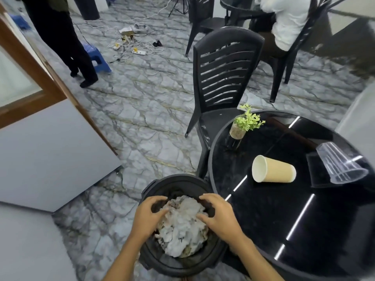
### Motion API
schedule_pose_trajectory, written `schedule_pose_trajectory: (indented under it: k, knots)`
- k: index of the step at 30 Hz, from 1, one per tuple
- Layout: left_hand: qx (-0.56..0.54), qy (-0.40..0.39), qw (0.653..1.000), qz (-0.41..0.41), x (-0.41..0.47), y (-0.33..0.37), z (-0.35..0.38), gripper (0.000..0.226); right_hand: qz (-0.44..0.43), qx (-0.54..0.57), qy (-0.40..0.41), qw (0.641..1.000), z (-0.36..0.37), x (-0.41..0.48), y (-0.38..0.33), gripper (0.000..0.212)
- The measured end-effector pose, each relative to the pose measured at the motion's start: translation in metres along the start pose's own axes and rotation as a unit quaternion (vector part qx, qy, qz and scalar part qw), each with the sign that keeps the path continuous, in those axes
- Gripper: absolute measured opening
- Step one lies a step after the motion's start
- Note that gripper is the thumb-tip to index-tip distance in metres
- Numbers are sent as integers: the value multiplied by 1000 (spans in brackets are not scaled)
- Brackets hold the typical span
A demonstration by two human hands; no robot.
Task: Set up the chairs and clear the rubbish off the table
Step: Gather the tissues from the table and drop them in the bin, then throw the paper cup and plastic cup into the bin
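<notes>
1. Both bare forearms reach forward and slightly inward from the lower edge of the view, wrists nearly level.
2. The left hand [149, 214] is palm-down, fingers curled and spread, thumb pointing toward the other grip.
3. The right hand [218, 216] mirrors it, palm-down, fingers bent, thumb angled inward.
4. The two grips sit near each other, apart, neither closed.

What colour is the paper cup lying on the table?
Tan outside, white inside; the paper cup shows clearly in the head view.
</notes>
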State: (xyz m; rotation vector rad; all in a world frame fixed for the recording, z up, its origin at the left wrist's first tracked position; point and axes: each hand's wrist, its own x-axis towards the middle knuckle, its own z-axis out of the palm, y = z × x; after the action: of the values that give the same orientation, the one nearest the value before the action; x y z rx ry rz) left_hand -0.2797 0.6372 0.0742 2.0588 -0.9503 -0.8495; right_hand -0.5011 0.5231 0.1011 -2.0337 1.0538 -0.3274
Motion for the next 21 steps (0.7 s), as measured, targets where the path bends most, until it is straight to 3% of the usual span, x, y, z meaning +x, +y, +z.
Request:
schedule_pose_trajectory:
  k: [10, 14, 21]
  knots:
    - [-36, -65, 981, 177, 16, 142, 3, 36, 11, -17, 165, 986, -132, -38, -15, 46]
    - [-11, -109, 960, 258, 18, 200, 35, 41, 39, -37, 237, 970, -191, -61, -3, 48]
    - [13, -185, 931, 314, 14, 264, 116, 54, 74, -66, 294, 951, -261, -94, 41, 50]
